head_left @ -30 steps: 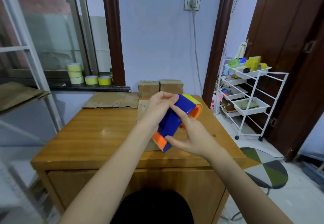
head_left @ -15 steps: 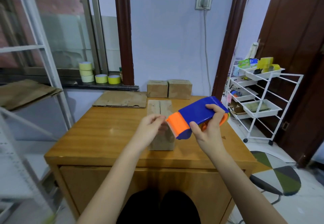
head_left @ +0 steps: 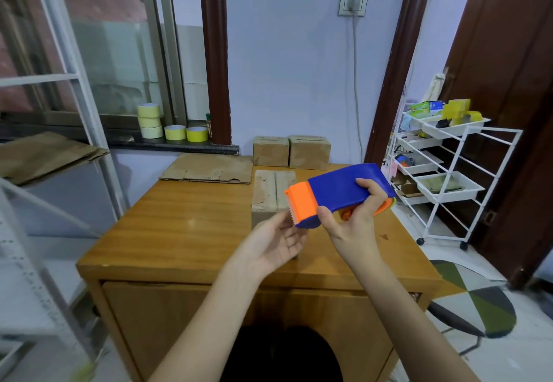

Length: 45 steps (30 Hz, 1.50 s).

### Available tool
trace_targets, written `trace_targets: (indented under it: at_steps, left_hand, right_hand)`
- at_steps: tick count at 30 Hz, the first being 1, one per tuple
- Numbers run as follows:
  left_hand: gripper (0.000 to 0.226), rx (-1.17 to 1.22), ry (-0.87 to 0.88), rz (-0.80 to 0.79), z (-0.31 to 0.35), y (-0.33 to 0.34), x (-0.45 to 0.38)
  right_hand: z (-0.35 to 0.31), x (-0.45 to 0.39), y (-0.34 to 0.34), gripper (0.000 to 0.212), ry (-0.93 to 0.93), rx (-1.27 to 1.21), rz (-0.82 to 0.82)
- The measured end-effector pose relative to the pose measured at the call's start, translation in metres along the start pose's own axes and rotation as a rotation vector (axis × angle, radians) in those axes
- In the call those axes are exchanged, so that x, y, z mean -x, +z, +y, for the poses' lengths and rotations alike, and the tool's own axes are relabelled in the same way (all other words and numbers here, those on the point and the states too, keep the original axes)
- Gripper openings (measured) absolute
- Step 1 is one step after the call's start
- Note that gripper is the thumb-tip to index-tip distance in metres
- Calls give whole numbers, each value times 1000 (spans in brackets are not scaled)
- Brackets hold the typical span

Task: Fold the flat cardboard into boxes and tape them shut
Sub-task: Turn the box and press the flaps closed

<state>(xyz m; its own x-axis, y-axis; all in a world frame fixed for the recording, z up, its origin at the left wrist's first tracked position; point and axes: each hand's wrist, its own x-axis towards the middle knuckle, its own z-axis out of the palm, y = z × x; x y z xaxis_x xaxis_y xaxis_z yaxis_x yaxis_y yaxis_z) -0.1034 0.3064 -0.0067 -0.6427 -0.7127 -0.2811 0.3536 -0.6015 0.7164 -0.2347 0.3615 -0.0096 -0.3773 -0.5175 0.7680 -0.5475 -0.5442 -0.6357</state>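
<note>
- Your right hand point(head_left: 354, 217) is gripping the blue and orange tape dispenser point(head_left: 338, 194) from below, fingers curled over the blue body and thumb beside the orange head, and is holding it in the air above the near part of the worktop point(head_left: 185, 229).
- Your left hand point(head_left: 276, 242) is lying open, palm up, fingers relaxed, with the fingertips just under the toothed edge of the dispenser's orange head; it is holding nothing that can be made out, though a clear tape end there would be hard to see.
- Just beyond both hands, the folded box point(head_left: 270, 193) is standing on the worktop with its two top flaps meeting along a centre seam; no tape is showing on that seam.
- Two more closed boxes point(head_left: 291, 151) are sitting side by side at the far edge of the worktop, and a flat cardboard sheet point(head_left: 209, 169) is lying at the far left corner, not yet folded.
- Spare tape rolls point(head_left: 172, 125) are resting on the window ledge, well apart from the work.
- You are likely in the taping step for the nearest box: readying the tape end.
- The next move is calling for the tape end to be freed, the head set on the box's near face, and a straight pull along the seam while your left hand is steadying the box.
</note>
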Motion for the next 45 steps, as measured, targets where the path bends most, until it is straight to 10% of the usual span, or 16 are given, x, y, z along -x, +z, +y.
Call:
trace_targets:
  at_steps: [5,21,45]
  left_hand:
    - [31,131,-1,34,-7,4,-6]
    - [26,-527,811,525,-27,16,-16]
    - [38,-1015,764,633,25,-24,-6]
  right_hand:
    - [3,-2,8,65,14,-14,4]
    - [-1,1,24,69,40,-32,203]
    - [18,-19,5,64,27,96,226]
